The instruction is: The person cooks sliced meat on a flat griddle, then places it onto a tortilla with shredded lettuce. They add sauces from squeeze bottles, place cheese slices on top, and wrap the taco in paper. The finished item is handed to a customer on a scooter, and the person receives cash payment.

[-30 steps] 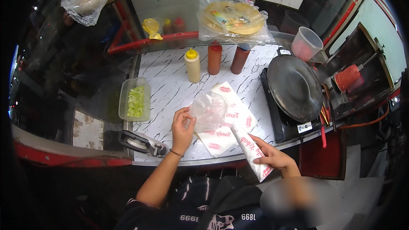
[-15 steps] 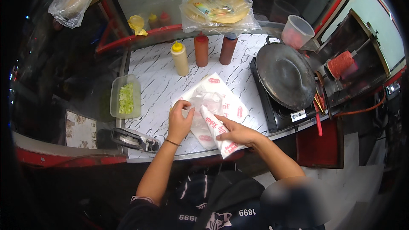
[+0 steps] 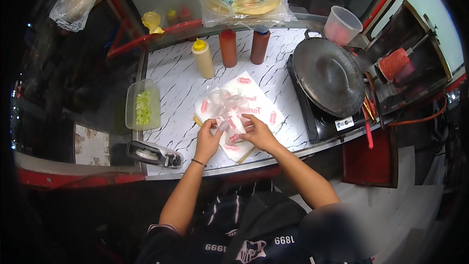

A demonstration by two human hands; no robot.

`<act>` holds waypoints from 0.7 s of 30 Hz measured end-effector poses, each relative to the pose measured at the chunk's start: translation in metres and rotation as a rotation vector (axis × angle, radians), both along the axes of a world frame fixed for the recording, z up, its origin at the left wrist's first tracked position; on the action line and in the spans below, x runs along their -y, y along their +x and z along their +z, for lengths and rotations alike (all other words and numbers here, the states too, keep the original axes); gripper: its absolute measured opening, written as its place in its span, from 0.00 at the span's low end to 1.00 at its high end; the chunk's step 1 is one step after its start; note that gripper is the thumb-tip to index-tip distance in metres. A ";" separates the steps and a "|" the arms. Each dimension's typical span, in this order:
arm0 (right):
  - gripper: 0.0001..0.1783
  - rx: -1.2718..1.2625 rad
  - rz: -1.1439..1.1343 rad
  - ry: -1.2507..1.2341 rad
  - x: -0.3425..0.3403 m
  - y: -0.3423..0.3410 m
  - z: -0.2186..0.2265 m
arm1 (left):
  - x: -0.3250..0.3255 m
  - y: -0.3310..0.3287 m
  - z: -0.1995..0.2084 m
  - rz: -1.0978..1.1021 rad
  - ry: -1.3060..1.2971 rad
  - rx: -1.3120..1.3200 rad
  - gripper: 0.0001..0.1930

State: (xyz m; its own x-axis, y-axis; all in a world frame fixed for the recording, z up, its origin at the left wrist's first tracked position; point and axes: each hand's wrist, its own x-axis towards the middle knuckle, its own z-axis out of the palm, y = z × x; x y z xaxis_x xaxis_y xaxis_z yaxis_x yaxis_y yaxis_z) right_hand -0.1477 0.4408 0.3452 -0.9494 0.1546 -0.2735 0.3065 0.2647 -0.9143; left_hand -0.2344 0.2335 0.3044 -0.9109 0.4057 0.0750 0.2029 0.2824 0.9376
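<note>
A roll wrapped in white paper with red print (image 3: 236, 123) lies partly inside a thin clear plastic bag (image 3: 222, 99). My left hand (image 3: 208, 138) pinches the edge of the bag at the roll's left side. On the other side, my right hand (image 3: 262, 134) grips the lower part of the roll, with fingertips against the paper. Both hands are just above a stack of printed white paper sheets (image 3: 264, 102) on the counter. How far the roll reaches into the bag is hard to make out through the crumpled plastic.
Squeeze bottles in cream (image 3: 203, 61), red (image 3: 228, 49) and brown (image 3: 260, 47) stand behind the paper. A tub of shredded lettuce (image 3: 142, 107) and a tape dispenser (image 3: 155, 155) are at left. At right, a black pan (image 3: 328, 76) covers the stove (image 3: 312, 127).
The roll has gone from beside the bag to partly inside it, over the paper stack. My right hand has moved up and away from me; my left has shifted slightly nearer.
</note>
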 end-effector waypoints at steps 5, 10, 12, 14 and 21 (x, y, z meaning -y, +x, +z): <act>0.42 -0.058 -0.125 -0.174 0.001 0.003 -0.019 | -0.005 -0.007 -0.002 0.004 0.073 0.108 0.12; 0.40 -0.113 -0.146 -0.150 0.009 0.000 -0.018 | -0.018 -0.012 0.006 -0.027 -0.051 0.146 0.11; 0.39 -0.167 -0.140 -0.141 0.014 0.002 -0.012 | -0.019 -0.011 0.009 -0.033 -0.069 0.161 0.12; 0.37 -0.202 -0.118 -0.104 0.023 0.005 -0.003 | -0.019 -0.010 0.012 -0.034 -0.059 0.176 0.13; 0.35 -0.360 0.049 0.336 0.033 0.011 0.014 | -0.016 -0.012 0.005 -0.054 0.074 0.255 0.13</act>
State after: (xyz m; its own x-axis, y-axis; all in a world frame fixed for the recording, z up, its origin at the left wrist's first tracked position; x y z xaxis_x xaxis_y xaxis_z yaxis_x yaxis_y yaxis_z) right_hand -0.1368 0.4077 0.3587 -0.9828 0.1305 0.1308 -0.0337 0.5696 -0.8212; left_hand -0.2465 0.2497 0.3092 -0.8813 0.4565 -0.1225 -0.0291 0.2062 0.9781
